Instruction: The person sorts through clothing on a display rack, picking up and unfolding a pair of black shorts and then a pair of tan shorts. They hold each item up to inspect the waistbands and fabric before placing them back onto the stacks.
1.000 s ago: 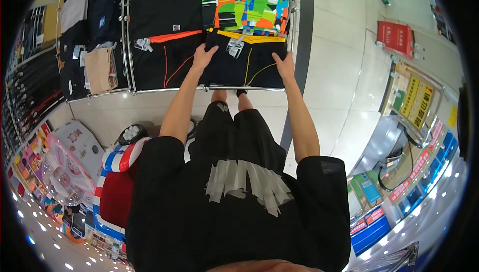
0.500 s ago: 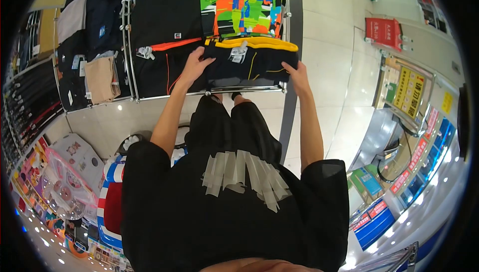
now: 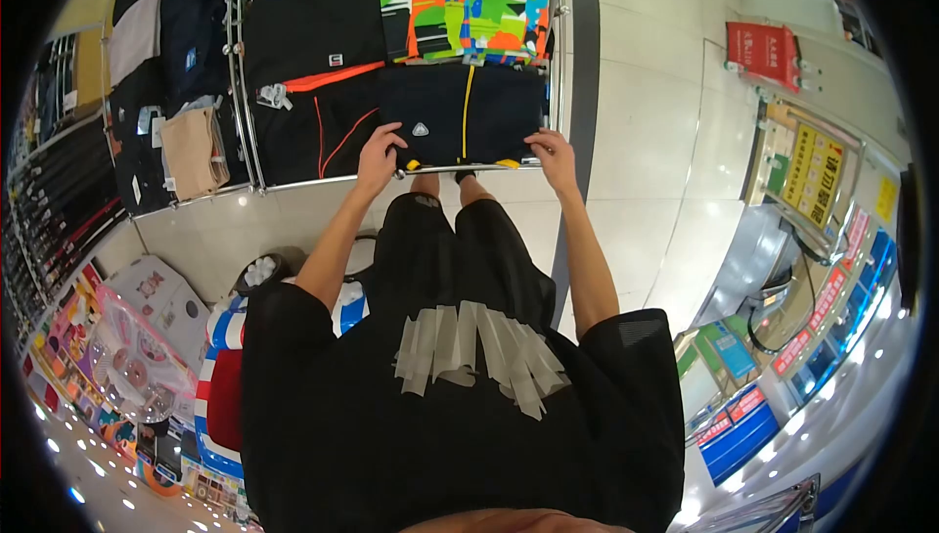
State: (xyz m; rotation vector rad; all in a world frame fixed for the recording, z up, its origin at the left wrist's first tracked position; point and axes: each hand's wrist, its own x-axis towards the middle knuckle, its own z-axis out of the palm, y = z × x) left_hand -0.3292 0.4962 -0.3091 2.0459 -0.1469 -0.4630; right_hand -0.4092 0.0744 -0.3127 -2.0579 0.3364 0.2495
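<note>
Folded dark shorts (image 3: 425,103) with a yellow stripe and a small pale triangular logo lie at the front of the metal display rack. Bits of their yellow waistband show along the near edge. My left hand (image 3: 379,159) has its fingers closed over the near left corner of the shorts. At the near right corner, my right hand (image 3: 555,158) pinches the edge of the same garment. To the left lie black shorts (image 3: 303,132) with red piping and an orange waistband. Behind are a black folded garment (image 3: 313,24) and multicoloured patterned shorts (image 3: 469,5).
A chrome rail (image 3: 323,181) runs along the rack's front, close to my legs. More folded clothes, including a beige one (image 3: 196,152), sit on the left rack. Tiled floor (image 3: 646,142) stretches right toward a red box (image 3: 763,56) and a yellow sign (image 3: 810,176).
The dark shorts have been turned over: their yellow waistband and tag faced up at the back, and now the plain logo side shows. Both hands have shifted slightly toward me.
</note>
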